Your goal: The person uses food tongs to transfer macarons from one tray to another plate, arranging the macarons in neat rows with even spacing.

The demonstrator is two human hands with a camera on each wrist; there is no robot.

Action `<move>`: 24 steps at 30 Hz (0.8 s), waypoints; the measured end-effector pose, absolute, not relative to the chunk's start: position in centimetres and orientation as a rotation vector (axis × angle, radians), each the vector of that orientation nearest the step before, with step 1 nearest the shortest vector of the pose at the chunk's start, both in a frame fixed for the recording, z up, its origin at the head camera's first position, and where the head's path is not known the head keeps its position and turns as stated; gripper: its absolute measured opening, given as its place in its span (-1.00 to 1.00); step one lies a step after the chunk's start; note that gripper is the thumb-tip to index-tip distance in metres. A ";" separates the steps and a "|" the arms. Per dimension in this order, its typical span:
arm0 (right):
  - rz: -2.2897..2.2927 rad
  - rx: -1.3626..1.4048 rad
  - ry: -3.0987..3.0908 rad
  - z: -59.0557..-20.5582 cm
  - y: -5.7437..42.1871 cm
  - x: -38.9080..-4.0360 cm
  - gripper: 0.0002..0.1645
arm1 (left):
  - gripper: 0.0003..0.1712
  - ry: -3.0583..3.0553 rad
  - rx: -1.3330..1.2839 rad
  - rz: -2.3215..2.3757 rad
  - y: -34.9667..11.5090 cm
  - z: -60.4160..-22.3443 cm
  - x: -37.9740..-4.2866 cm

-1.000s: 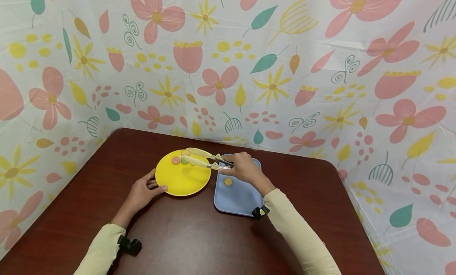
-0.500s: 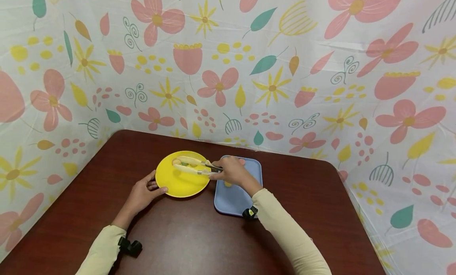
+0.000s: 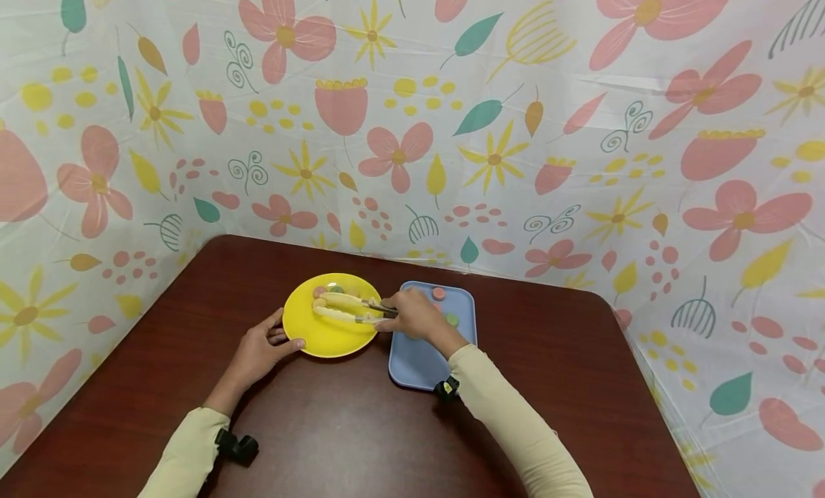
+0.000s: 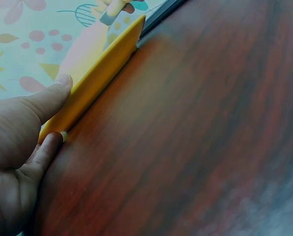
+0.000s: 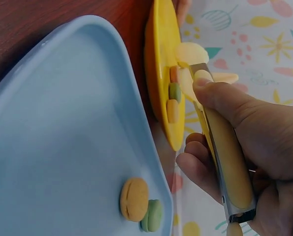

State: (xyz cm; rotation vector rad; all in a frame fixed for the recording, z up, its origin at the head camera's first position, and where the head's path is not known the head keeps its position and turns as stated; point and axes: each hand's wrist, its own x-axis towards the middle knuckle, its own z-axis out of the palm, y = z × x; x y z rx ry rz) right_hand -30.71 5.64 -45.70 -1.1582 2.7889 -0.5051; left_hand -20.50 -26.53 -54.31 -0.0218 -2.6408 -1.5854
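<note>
My left hand (image 3: 256, 353) grips the near-left rim of the yellow plate (image 3: 331, 340), its thumb (image 4: 57, 96) over the edge and a finger below. My right hand (image 3: 415, 313) holds tongs (image 3: 344, 304) with cream tips over the plate. A yellowish macaron (image 3: 319, 304) shows at the tips; whether it is pinched is hard to tell. Beyond lie a pink macaron (image 3: 319, 291) and a green macaron (image 3: 336, 290); the right wrist view adds a yellow-orange macaron (image 5: 172, 111) on the plate.
Right of the plate stands a blue tray (image 3: 412, 369), partly under my right hand. It bears an orange macaron (image 5: 134, 199), a green macaron (image 5: 154, 215) and a pink macaron (image 3: 439, 293). A floral sheet (image 3: 490, 197) hangs behind the brown table (image 3: 309, 426).
My right hand and the tongs have moved left and slightly nearer, from the plate's far side toward its middle-left. My left hand stays on the rim.
</note>
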 end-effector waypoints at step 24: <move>-0.561 -1.127 2.809 -45.5 6.3 -30.1 -0.38 | 0.17 -2.637 -0.013 -1.598 -26.5 -54.3 -20.6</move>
